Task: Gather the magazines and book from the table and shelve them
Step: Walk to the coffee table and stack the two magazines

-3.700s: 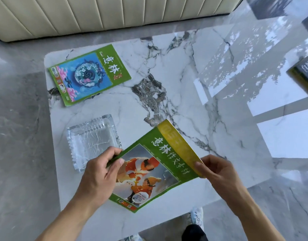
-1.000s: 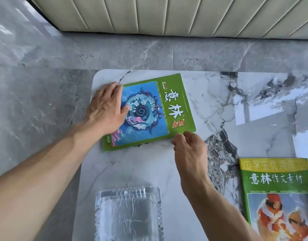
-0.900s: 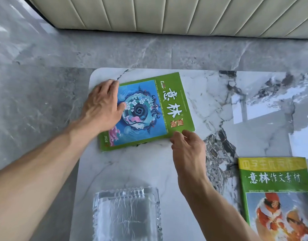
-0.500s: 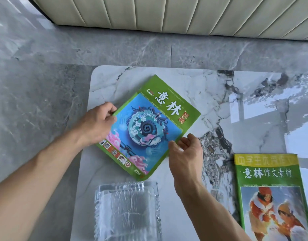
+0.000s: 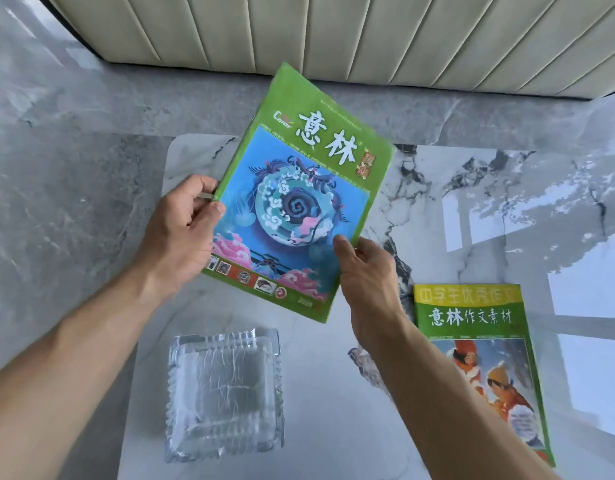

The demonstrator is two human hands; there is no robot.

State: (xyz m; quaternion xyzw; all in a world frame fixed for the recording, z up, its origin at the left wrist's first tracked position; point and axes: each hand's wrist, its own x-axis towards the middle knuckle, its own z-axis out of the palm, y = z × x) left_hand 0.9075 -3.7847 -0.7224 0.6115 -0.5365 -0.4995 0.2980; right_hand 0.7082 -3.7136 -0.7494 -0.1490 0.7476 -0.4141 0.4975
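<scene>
A green magazine with a blue swirl picture (image 5: 299, 199) is lifted off the white marble table (image 5: 437, 188), tilted with its top edge away from me. My left hand (image 5: 185, 233) grips its left edge, thumb on the cover. My right hand (image 5: 365, 268) holds its lower right edge. A second green magazine with a yellow top band and orange figures (image 5: 479, 351) lies flat on the table at the right, partly under my right forearm.
A clear glass ashtray (image 5: 224, 386) sits on the table near me, below the lifted magazine. A cream ribbed sofa (image 5: 334, 32) runs along the far side. Grey marble floor (image 5: 56, 168) surrounds the table on the left.
The blue swirl magazine lay flat under both hands a second ago. It was turned, then raised off the table, and both hands now grip its edges.
</scene>
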